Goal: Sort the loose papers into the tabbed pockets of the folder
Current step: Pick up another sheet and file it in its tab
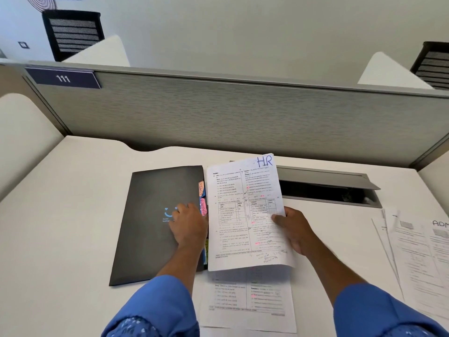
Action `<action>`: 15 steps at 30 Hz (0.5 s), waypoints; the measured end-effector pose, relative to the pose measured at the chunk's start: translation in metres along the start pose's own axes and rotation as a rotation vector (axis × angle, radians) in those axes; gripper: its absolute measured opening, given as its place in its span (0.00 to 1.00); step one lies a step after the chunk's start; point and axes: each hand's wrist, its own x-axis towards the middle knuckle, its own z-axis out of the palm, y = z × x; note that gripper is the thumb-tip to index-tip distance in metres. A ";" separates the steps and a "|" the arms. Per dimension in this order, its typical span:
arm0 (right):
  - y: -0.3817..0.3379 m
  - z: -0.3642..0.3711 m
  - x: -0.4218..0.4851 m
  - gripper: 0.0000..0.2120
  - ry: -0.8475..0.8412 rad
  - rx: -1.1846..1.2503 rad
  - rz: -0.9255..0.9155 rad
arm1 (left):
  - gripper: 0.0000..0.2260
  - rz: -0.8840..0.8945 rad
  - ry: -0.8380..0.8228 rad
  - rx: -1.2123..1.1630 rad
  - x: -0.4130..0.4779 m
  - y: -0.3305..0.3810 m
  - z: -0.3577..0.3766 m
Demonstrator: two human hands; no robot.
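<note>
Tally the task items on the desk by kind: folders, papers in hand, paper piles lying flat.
Black folder: 1
HR paper, held in the right hand: 1
Paper piles lying flat: 2, the near pile and the right pile
Total: 4

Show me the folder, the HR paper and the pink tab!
folder [145, 234]: head view, on its bare black cover.
HR paper [243, 215]: head view, middle of the printed sheet.
pink tab [203, 207]: head view, on its handwritten label.
</note>
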 end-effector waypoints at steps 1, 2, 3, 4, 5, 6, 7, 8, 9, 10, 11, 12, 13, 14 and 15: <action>0.000 0.000 0.001 0.11 0.000 0.004 -0.001 | 0.21 0.002 -0.002 0.001 0.001 0.000 0.000; 0.000 -0.001 0.001 0.11 0.000 0.006 -0.001 | 0.21 0.002 -0.005 0.002 0.001 0.000 0.000; 0.001 -0.001 0.001 0.11 -0.001 0.008 -0.002 | 0.21 0.004 -0.007 0.004 0.002 0.000 0.000; 0.001 -0.001 0.001 0.11 -0.002 0.011 -0.001 | 0.21 0.005 -0.009 0.006 0.002 0.000 0.001; 0.001 -0.002 0.001 0.10 -0.002 0.011 -0.001 | 0.22 0.007 -0.010 0.007 0.002 -0.001 0.001; 0.002 -0.003 0.001 0.10 -0.002 0.010 -0.001 | 0.21 0.008 -0.012 0.006 0.003 -0.001 0.002; 0.002 -0.003 0.002 0.10 -0.001 0.010 -0.001 | 0.21 0.010 -0.015 0.003 0.003 -0.001 0.002; 0.003 -0.004 0.002 0.10 -0.001 0.012 -0.002 | 0.21 0.011 -0.017 0.002 0.004 0.000 0.002; 0.003 -0.004 0.002 0.10 -0.001 0.014 -0.005 | 0.21 0.014 -0.020 0.002 0.004 0.000 0.003; 0.004 -0.005 0.002 0.10 -0.001 0.016 -0.008 | 0.21 0.018 -0.023 0.003 0.005 0.000 0.003; 0.004 -0.005 0.002 0.10 -0.003 0.016 -0.010 | 0.20 0.021 -0.028 0.004 0.005 0.000 0.004; 0.005 -0.005 0.002 0.10 -0.006 0.016 -0.012 | 0.20 0.021 -0.033 0.006 0.005 0.000 0.004; 0.005 -0.006 0.002 0.10 -0.007 0.017 -0.012 | 0.20 0.020 -0.036 0.009 0.005 0.000 0.004; 0.006 -0.006 0.002 0.10 -0.008 0.019 -0.013 | 0.19 0.020 -0.036 0.013 0.005 0.001 0.004; 0.007 -0.006 0.002 0.10 -0.008 0.020 -0.013 | 0.19 0.021 -0.037 0.016 0.005 0.001 0.003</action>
